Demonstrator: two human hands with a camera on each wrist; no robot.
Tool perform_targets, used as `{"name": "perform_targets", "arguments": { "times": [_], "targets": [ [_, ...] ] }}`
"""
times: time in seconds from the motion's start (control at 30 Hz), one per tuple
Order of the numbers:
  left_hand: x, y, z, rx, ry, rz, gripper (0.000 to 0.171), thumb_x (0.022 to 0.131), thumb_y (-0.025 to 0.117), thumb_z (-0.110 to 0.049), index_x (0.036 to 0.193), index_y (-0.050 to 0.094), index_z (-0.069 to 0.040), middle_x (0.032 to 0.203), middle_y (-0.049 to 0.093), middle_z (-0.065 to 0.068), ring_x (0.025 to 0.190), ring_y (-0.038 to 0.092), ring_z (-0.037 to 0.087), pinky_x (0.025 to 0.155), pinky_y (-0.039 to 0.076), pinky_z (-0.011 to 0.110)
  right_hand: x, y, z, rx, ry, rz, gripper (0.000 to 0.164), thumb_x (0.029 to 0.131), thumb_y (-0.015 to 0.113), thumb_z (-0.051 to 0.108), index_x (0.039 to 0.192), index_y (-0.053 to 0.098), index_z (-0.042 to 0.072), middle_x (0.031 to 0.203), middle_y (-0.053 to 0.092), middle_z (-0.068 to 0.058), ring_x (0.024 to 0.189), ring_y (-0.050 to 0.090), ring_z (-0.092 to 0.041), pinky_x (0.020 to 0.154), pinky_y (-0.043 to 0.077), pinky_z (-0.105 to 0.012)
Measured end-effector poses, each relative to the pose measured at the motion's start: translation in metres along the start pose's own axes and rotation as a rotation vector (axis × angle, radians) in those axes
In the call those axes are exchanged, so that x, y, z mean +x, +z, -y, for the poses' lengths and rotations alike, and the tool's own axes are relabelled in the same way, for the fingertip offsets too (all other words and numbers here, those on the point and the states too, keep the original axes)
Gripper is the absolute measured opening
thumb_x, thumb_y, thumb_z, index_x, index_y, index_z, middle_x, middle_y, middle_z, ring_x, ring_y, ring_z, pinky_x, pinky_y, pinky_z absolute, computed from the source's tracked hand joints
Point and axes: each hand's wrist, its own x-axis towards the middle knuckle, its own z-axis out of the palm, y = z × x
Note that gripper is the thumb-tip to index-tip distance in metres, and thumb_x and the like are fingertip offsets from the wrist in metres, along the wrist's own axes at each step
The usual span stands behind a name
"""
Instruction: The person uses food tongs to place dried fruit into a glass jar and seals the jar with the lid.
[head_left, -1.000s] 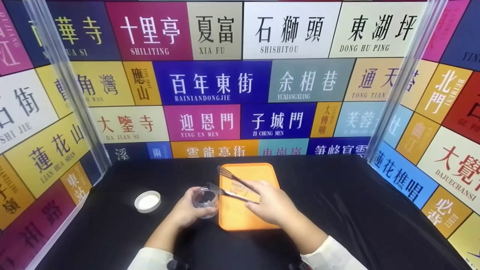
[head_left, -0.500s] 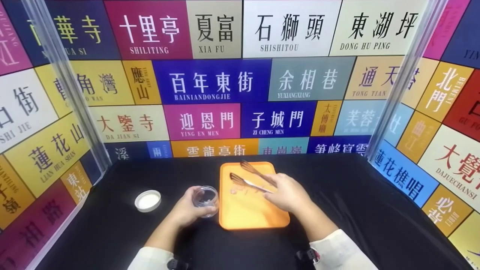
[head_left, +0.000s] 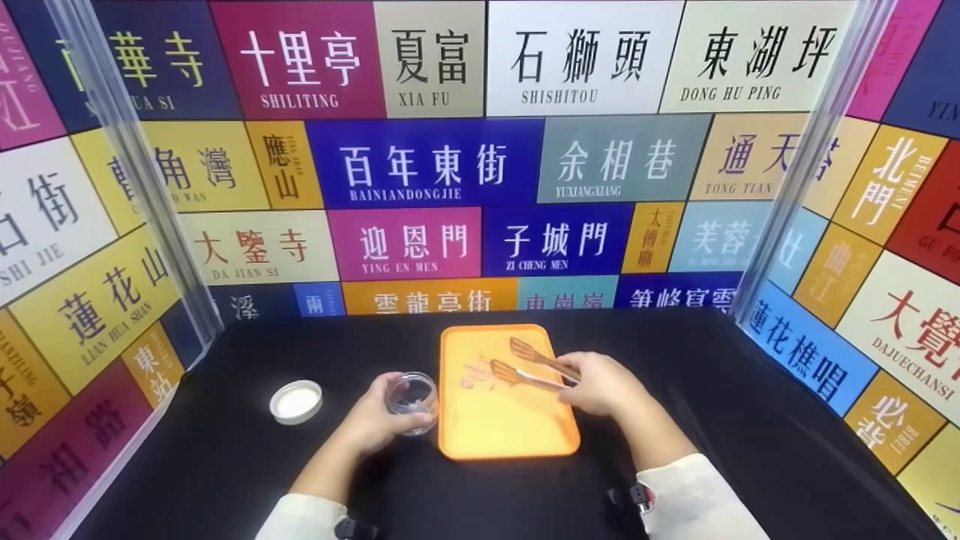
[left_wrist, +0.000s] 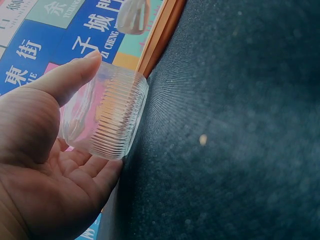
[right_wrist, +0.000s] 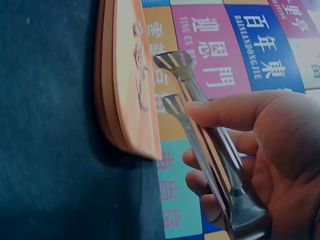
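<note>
My left hand (head_left: pixel 379 414) grips a clear ribbed jar (left_wrist: pixel 112 112) that stands without a lid just left of the orange tray (head_left: pixel 510 439). In the head view a few small pale bits show inside the jar. My right hand (head_left: pixel 600 382) holds metal tongs (right_wrist: pixel 210 150) with slotted ends, their two arms apart and nothing between them. The tongs hover over the tray's right part. Several small pinkish pieces (head_left: pixel 477 371) lie scattered on the tray's upper left. The right wrist view shows thin curled pieces (right_wrist: pixel 141 75) on the tray.
A white round lid (head_left: pixel 295 403) lies on the black cloth (head_left: pixel 225 465) to the left of the jar. One small pale crumb (left_wrist: pixel 203 140) is on the cloth near me. Behind the table stands a wall of coloured sign panels (head_left: pixel 424 165).
My right hand has drawn the tongs from over the jar's mouth to the right, across the tray. The left hand and jar have stayed in place.
</note>
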Motion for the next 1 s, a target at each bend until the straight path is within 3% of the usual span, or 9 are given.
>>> {"name": "perform_targets", "arguments": {
  "times": [0.23,0.6,1.0],
  "targets": [
    [-0.001,0.000,-0.001,-0.003,0.002,0.005,0.098,0.077,0.099,-0.030,0.153,0.045,-0.002,0.155,0.059,0.023,0.149,0.053,0.041,0.130,0.036,0.057,0.002,-0.005,-0.015,-0.002,0.016,0.024,0.059,0.084,0.090,0.028,0.138,0.071,0.014,0.125,0.076,-0.010,0.106,0.068,-0.028,0.110,0.054,-0.061],
    [0.000,0.001,-0.001,-0.017,0.010,0.008,0.097,0.077,0.099,-0.027,0.153,0.045,-0.001,0.156,0.059,0.023,0.150,0.053,0.041,0.130,0.037,0.055,0.007,0.002,-0.024,0.006,0.033,0.005,0.050,0.087,0.087,0.021,0.134,0.073,0.013,0.120,0.078,-0.009,0.101,0.068,-0.027,0.107,0.056,-0.058],
    [0.000,-0.001,-0.002,-0.014,0.004,0.019,0.096,0.077,0.098,-0.028,0.152,0.045,-0.001,0.156,0.058,0.023,0.149,0.053,0.041,0.129,0.038,0.055,0.009,0.003,-0.024,-0.058,0.054,-0.034,0.024,0.093,0.081,0.017,0.116,0.078,0.019,0.106,0.076,-0.006,0.093,0.066,-0.027,0.103,0.058,-0.059]
  ]
}}
